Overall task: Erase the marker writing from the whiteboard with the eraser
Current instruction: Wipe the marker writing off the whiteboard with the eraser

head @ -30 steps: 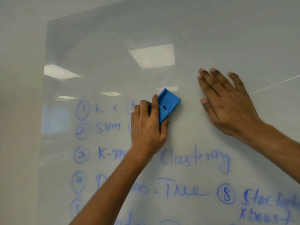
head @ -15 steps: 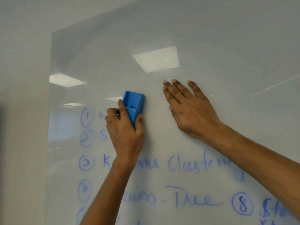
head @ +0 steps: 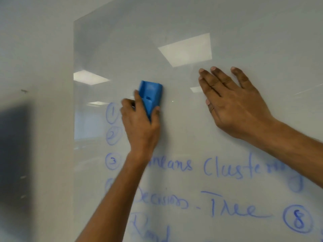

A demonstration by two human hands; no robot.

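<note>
A glossy whiteboard (head: pixel 174 23) fills the view. My left hand (head: pixel 141 126) grips a blue eraser (head: pixel 151 96) and holds it against the board, just right of the circled numbers 1 and 2. My right hand (head: pixel 234 105) lies flat on the board to the right of the eraser, fingers straight and pointing up. Blue marker writing (head: pixel 225 169) runs below both hands in several rows. The area between and above the hands shows no writing. My left forearm hides part of the lower rows.
A plain wall (head: pixel 35 67) borders the board's left edge. A dark blurred shape (head: pixel 14 154) sits at the far left. Ceiling lights (head: pixel 187 49) reflect in the board's upper part.
My left hand slid the eraser leftward across the top rows, and the writing beside numbers 1 and 2 is gone. My right hand stays flat on the board. The view shifted left.
</note>
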